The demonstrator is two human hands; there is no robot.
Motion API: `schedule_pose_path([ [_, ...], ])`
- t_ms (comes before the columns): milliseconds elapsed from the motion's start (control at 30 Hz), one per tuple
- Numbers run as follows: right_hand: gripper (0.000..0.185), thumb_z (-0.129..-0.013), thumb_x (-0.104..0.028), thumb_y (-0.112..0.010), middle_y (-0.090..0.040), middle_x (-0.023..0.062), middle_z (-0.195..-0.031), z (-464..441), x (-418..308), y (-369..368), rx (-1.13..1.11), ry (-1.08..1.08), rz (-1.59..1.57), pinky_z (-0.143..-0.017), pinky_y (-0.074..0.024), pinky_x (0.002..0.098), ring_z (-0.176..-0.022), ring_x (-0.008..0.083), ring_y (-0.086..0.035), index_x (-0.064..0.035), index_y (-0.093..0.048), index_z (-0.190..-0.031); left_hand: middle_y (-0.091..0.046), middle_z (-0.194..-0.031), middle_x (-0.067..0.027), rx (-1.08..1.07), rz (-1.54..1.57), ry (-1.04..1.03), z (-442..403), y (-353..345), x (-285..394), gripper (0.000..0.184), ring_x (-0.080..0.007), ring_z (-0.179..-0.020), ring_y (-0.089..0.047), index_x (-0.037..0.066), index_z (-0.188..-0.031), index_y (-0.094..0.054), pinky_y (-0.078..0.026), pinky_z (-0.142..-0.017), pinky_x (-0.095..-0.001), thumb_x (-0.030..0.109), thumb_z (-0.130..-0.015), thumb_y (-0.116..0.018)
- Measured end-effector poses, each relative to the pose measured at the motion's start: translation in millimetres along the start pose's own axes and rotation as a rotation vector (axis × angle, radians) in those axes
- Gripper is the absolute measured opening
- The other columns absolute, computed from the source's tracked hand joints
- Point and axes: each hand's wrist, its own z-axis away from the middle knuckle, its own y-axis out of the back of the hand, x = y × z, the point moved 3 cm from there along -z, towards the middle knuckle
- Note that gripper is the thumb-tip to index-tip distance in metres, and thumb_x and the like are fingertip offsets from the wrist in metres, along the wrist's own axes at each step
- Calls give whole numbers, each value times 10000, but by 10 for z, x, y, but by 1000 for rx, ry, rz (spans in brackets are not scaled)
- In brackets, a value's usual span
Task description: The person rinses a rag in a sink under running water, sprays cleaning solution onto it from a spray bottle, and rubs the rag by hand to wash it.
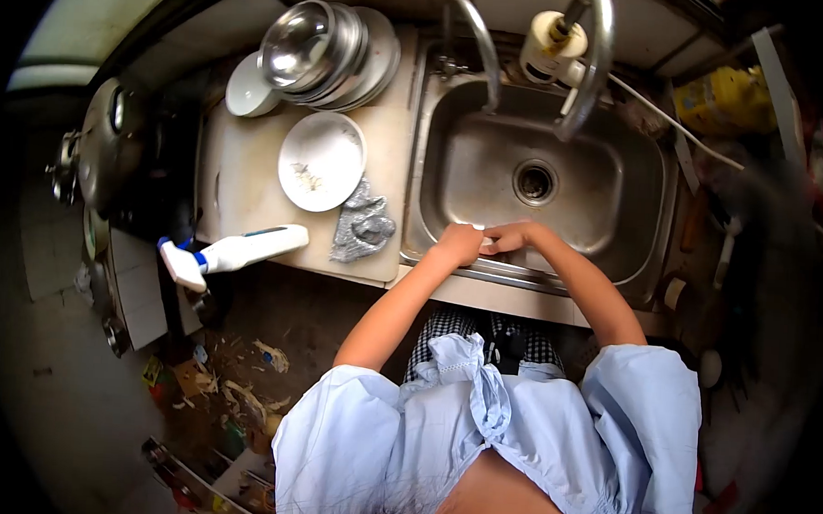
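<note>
Both hands meet at the front rim of the steel sink [609, 221]. My left hand [462, 244] is closed, with its fingers curled down inside the near wall. Beside it, my right hand [511, 236] reaches across with its fingers bent and touching or almost touching the left. A small whitish bit [487, 244] shows between them; its kind is too small to tell. Below the hands the basin holds a round drain [534, 182]. A curved faucet [589, 71] arches over the far side, with a second thin tap [478, 46] to its left.
Left of the sink, a pale board [248, 183] bears a white bowl [322, 161] with scraps, a crumpled grey cloth [365, 225], a white spray bottle [254, 246] overhanging the front, and stacked metal bowls [301, 48]. A white bottle [545, 48] stands behind the sink. Litter [237, 387] covers the floor.
</note>
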Motion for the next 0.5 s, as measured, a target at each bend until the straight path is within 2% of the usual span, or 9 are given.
schedule_pose_path([
  [33, 689, -725, -550, -470, -427, 167, -1185, -20, -46, 7, -11, 4, 28, -912, -293, 331, -1095, 287, -401, -115, -339, -1243, -592, -795, -173, 11, 70, 18, 78, 34, -24, 264, -310, -772, -570, 11, -928, -559, -442, -701, -388, 165, -720, -509],
  [100, 666, -783, -487, -451, -400, 173, -1209, -194, 126, -102, -46, 256, -149, -936, -272, 329, -1114, 254, -380, -9, -323, -1227, -588, -818, -176, 54, 172, 46, 239, 80, 12, 285, -322, -800, -557, 8, -923, -558, -429, -721, -403, 209, -723, -530],
  [133, 632, -798, -457, -452, -402, 174, -1204, -156, 137, -93, -109, 243, -186, -923, -291, 313, -1107, 235, -381, -10, -322, -1227, -584, -843, -179, 90, 205, 52, 305, 94, 64, 300, -327, -825, -548, 4, -920, -557, -423, -733, -406, 227, -720, -546],
  [200, 576, -807, -428, -462, -472, 147, -1101, 172, -33, -20, -101, 286, -213, -858, -335, 300, -1006, 200, -435, -16, -358, -1197, -569, -886, -188, 303, 314, 32, 373, 22, 159, 292, -325, -873, -527, -1, -874, -560, -414, -735, -407, 234, -701, -580],
  [267, 571, -770, -458, -501, -480, 127, -1095, 319, 12, -32, -62, 306, -158, -829, -349, 307, -987, 208, -452, -47, -410, -1156, -562, -880, -181, 325, 343, -41, 409, 15, 289, 301, -324, -882, -512, -6, -825, -557, -408, -734, -407, 246, -671, -618],
  [300, 530, -756, -440, -530, -495, 118, -1031, 412, -24, -12, -60, 317, -110, -791, -356, 304, -930, 200, -463, -53, -435, -1105, -565, -824, -163, 363, 363, -83, 433, 11, 372, 295, -318, -843, -518, -8, -784, -554, -407, -724, -401, 248, -657, -630],
  [367, 419, -737, -369, -590, -512, 75, -864, 545, -60, -21, -23, 318, -96, -704, -361, 292, -798, 164, -449, -68, -458, -997, -549, -851, -155, 435, 350, -106, 475, -40, 516, 264, -304, -845, -516, 7, -801, -549, -404, -719, -398, 224, -669, -620],
  [467, 420, -720, -369, -608, -513, 71, -852, 512, -83, -45, 87, 273, -85, -702, -358, 289, -793, 158, -445, -60, -467, -968, -525, -897, -138, 583, 374, -98, 517, -54, 529, 223, -293, -856, -506, 29, -849, -536, -399, -714, -396, 180, -695, -593],
  [500, 378, -743, -357, -587, -515, 68, -843, 390, 22, -73, 146, 302, -102, -638, -360, 260, -739, 146, -451, -54, -477, -941, -517, -916, -129, 670, 409, -58, 609, 5, 511, 216, -295, -866, -499, 35, -879, -529, -396, -714, -397, 161, -710, -576],
])
